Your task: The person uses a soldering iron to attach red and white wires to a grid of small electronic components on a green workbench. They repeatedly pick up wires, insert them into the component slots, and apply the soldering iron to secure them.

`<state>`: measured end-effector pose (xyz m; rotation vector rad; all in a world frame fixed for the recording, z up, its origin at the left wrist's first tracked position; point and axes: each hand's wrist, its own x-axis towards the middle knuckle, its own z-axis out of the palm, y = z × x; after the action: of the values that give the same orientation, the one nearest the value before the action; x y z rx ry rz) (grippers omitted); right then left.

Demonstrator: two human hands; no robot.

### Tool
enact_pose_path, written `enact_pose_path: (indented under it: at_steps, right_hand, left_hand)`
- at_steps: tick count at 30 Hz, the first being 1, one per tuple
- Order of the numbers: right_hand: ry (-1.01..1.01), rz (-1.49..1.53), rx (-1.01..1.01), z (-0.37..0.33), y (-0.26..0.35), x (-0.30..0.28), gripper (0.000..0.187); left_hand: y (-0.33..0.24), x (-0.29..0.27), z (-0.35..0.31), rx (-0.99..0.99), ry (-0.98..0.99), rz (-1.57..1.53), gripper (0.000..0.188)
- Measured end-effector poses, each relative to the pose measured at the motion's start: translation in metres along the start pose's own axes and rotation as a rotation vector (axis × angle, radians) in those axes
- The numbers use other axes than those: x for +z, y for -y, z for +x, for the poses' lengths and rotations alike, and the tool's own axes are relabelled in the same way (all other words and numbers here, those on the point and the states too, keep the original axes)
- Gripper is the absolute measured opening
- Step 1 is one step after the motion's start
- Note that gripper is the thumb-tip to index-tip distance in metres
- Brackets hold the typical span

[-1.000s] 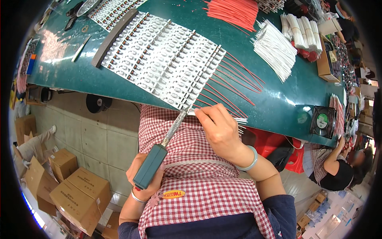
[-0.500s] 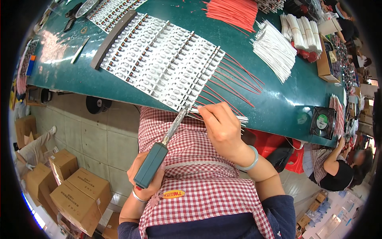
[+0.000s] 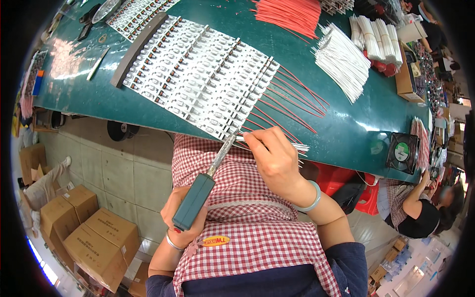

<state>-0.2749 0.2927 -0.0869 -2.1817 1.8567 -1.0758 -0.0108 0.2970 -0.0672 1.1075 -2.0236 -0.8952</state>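
My left hand (image 3: 172, 209) is closed around the dark green handle of a soldering iron (image 3: 194, 200), whose metal shaft points up to the near corner of a white circuit board panel (image 3: 193, 74). The tip is at, or very close to, the panel's edge; contact is too small to make out. Beside it my right hand (image 3: 278, 161) has thumb and forefinger pinched, seemingly on a thin wire end. Several red wires (image 3: 292, 101) trail from the panel's right edge. A few white wires (image 3: 300, 147) lie under my right hand. Rows of small components cover the panel.
A dark bar (image 3: 141, 49) lies along the panel's left edge. Behind are piles of red wires (image 3: 289, 17) and white wires (image 3: 341, 62). A small black fan (image 3: 402, 153) stands at the right edge of the green table (image 3: 79, 101). Cartons (image 3: 106, 235) are on the floor; another person sits far right.
The soldering iron and my left hand have shifted slightly right and up, with the tip staying at the panel's corner. My right hand has moved very little.
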Motion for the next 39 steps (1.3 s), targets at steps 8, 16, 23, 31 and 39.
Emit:
enact_pose_path:
  at_steps: [8,16,23,31,39]
  right_hand:
    - [0.005,-0.011,-0.012,0.001,-0.001,0.000,0.034]
    - [0.007,-0.020,-0.027,-0.001,-0.003,0.001,0.031]
    - [-0.068,0.018,0.011,0.005,-0.006,-0.001,0.033]
    - [-0.040,-0.019,0.007,0.006,-0.011,0.002,0.036]
    - [-0.027,-0.031,0.001,0.008,-0.010,-0.001,0.037]
  left_hand:
    - [-0.003,-0.002,-0.001,-0.011,-0.011,0.056,0.021]
    - [0.001,-0.003,-0.006,-0.003,-0.028,0.057,0.026]
    - [-0.001,0.000,0.001,-0.029,-0.019,0.045,0.025]
    - [-0.002,0.005,0.009,-0.049,0.006,-0.009,0.024]
    - [0.000,0.005,0.012,0.028,0.022,0.022,0.024]
